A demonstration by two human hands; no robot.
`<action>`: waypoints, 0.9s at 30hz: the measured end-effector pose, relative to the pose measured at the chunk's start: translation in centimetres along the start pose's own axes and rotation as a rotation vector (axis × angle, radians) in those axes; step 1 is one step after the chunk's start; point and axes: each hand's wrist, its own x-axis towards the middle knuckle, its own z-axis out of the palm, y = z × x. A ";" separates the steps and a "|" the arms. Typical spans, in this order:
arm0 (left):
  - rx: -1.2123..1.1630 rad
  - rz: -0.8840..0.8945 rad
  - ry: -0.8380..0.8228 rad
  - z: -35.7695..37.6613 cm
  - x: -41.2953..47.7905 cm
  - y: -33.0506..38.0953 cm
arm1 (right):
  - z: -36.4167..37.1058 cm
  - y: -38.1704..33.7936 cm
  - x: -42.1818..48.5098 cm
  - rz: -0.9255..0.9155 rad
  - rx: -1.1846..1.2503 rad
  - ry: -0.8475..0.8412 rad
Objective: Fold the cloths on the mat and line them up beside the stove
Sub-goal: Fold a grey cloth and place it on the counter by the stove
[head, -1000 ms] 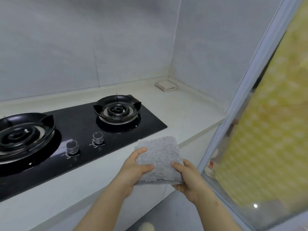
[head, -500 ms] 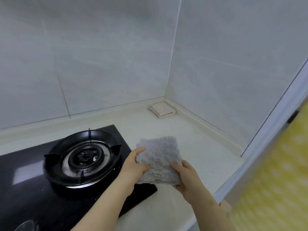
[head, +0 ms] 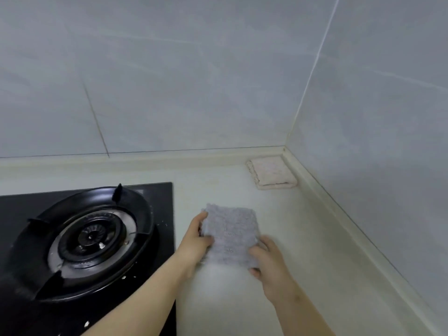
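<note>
I hold a folded grey cloth flat between both hands, low over the pale counter just right of the black stove. My left hand grips its left edge, thumb on top. My right hand pinches its near right corner. Whether the cloth touches the counter I cannot tell. A folded cream cloth lies in the far corner against the wall strip.
The stove's right burner with its black pan support sits left of my arms. Grey tiled walls meet at the corner behind the cream cloth. The pale counter runs between stove and right wall.
My view has swung down toward the counter corner. Both hands have carried the grey cloth forward, from beside the burner to the counter right of the stove.
</note>
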 end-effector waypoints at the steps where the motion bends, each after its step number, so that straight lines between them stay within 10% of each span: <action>1: 0.000 -0.008 0.033 0.3 0.8 -0.2 | -0.3 0.0 1.1 -0.022 -0.008 0.025; 27: 0.210 0.049 0.402 -0.7 17.3 3.5 | 4.5 -7.1 19.6 -0.131 -0.133 -0.041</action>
